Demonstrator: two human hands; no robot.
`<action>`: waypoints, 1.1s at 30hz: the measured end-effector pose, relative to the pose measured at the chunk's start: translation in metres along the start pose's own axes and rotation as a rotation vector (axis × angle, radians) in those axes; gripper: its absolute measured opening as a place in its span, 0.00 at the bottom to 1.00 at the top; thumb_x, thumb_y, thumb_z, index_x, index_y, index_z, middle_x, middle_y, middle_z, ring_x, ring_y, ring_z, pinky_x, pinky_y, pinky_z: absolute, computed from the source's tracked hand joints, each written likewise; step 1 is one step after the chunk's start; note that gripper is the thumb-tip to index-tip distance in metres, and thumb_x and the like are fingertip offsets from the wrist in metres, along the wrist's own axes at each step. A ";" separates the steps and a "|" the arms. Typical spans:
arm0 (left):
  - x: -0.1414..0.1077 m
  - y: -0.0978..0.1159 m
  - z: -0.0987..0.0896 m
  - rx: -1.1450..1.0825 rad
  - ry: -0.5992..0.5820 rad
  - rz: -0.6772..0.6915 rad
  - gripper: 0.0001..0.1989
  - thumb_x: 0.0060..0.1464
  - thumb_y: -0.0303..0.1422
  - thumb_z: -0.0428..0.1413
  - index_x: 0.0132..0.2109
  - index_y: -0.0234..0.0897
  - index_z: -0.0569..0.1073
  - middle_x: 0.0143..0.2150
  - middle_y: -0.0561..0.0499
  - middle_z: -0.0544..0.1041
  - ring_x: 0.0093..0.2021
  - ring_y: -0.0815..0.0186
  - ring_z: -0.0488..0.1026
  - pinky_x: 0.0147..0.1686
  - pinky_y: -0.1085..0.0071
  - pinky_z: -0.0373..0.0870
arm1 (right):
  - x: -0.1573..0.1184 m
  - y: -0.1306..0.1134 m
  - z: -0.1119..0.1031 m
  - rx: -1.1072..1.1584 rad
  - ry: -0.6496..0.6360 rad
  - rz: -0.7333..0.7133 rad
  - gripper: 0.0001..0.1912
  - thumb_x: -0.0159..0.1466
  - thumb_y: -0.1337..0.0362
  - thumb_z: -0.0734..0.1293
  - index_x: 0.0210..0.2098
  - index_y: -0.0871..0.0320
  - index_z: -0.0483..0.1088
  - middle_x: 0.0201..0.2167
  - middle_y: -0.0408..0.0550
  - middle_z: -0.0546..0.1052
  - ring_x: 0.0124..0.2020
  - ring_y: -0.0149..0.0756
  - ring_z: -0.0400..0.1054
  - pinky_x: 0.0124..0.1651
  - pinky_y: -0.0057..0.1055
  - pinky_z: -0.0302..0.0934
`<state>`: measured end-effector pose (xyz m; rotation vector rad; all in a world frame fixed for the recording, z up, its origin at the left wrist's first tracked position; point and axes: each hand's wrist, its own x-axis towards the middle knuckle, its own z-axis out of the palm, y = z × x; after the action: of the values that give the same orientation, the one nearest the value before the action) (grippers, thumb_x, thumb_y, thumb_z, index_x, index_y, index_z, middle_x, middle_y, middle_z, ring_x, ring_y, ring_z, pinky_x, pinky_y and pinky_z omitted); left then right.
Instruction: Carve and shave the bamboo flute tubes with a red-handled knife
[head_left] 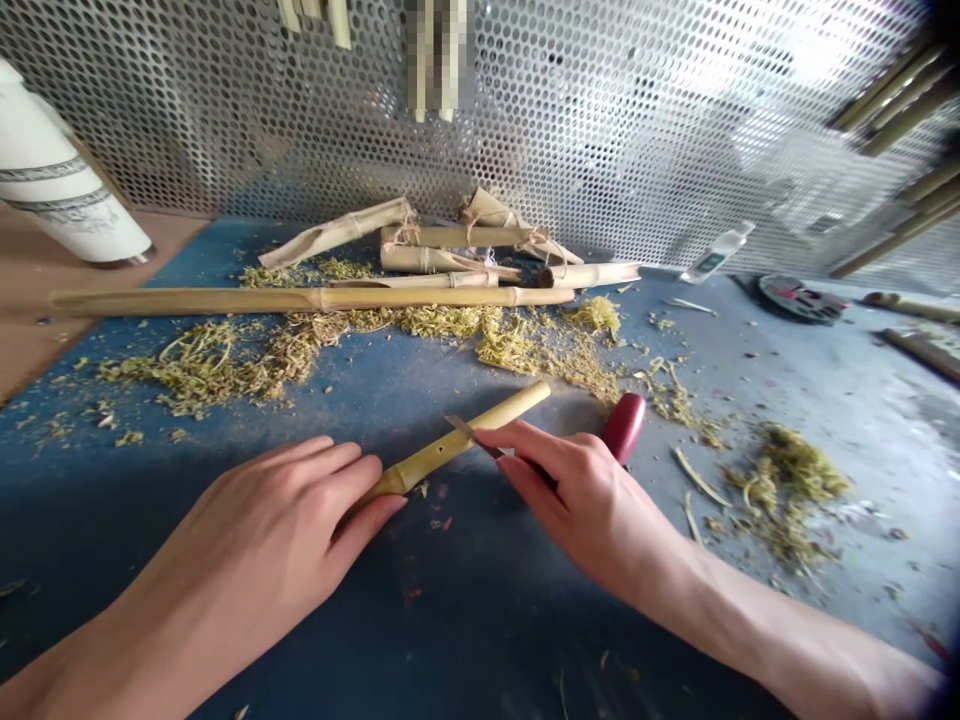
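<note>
On the blue counter [465, 600], the left hand [262, 510] closes around a bamboo tube [457, 440] — its lower end hidden by the fingers — while the right hand [577, 490] grips a red-handled knife [625, 427], blade across the tube — mid-handle hidden.

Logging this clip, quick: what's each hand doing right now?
Left hand: closed around a bamboo tube.
Right hand: closed on a red-handled knife.
</note>
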<state>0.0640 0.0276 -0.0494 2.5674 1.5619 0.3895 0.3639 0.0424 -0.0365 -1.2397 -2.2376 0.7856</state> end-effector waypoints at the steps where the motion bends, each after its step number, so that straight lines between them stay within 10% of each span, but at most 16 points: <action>1: 0.000 0.000 0.000 0.000 0.006 0.003 0.24 0.82 0.50 0.47 0.38 0.49 0.78 0.36 0.50 0.85 0.37 0.51 0.83 0.36 0.53 0.67 | 0.001 0.000 -0.001 -0.008 0.001 -0.007 0.18 0.79 0.66 0.66 0.61 0.51 0.85 0.33 0.45 0.89 0.27 0.38 0.81 0.31 0.31 0.66; 8: 0.001 -0.001 0.001 0.031 0.028 0.026 0.25 0.81 0.51 0.47 0.38 0.51 0.79 0.36 0.50 0.86 0.37 0.49 0.84 0.37 0.50 0.69 | 0.022 0.031 -0.044 -0.095 0.189 0.101 0.20 0.81 0.60 0.66 0.67 0.56 0.82 0.26 0.40 0.80 0.20 0.32 0.65 0.27 0.31 0.57; 13: 0.001 -0.005 0.001 0.035 0.005 0.035 0.26 0.82 0.51 0.45 0.40 0.50 0.81 0.38 0.49 0.87 0.39 0.49 0.85 0.36 0.52 0.69 | 0.037 0.058 -0.067 -0.131 0.381 0.064 0.27 0.78 0.60 0.66 0.74 0.58 0.76 0.38 0.46 0.84 0.35 0.37 0.76 0.40 0.34 0.68; 21: 0.000 -0.002 0.001 0.051 -0.017 0.133 0.26 0.84 0.47 0.44 0.40 0.46 0.80 0.39 0.50 0.87 0.40 0.51 0.84 0.39 0.53 0.67 | 0.037 0.048 -0.052 -0.148 0.177 0.077 0.17 0.80 0.57 0.67 0.36 0.55 0.80 0.25 0.39 0.77 0.26 0.31 0.67 0.31 0.30 0.56; 29: 0.005 -0.001 -0.002 0.003 0.020 0.190 0.21 0.83 0.43 0.52 0.39 0.44 0.79 0.34 0.52 0.83 0.36 0.54 0.81 0.36 0.58 0.63 | 0.040 0.016 -0.048 -0.270 -0.085 -0.179 0.18 0.84 0.66 0.61 0.66 0.53 0.78 0.51 0.51 0.87 0.46 0.40 0.83 0.47 0.36 0.77; 33: 0.005 -0.002 -0.001 0.025 -0.012 0.185 0.18 0.82 0.42 0.54 0.42 0.43 0.80 0.38 0.51 0.85 0.40 0.54 0.83 0.40 0.59 0.67 | 0.055 0.009 -0.056 -0.467 -0.008 -0.271 0.24 0.85 0.69 0.59 0.77 0.62 0.69 0.63 0.64 0.80 0.60 0.50 0.79 0.64 0.49 0.77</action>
<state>0.0639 0.0327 -0.0483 2.7376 1.3370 0.3731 0.3781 0.1085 0.0045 -1.0828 -2.6132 0.1686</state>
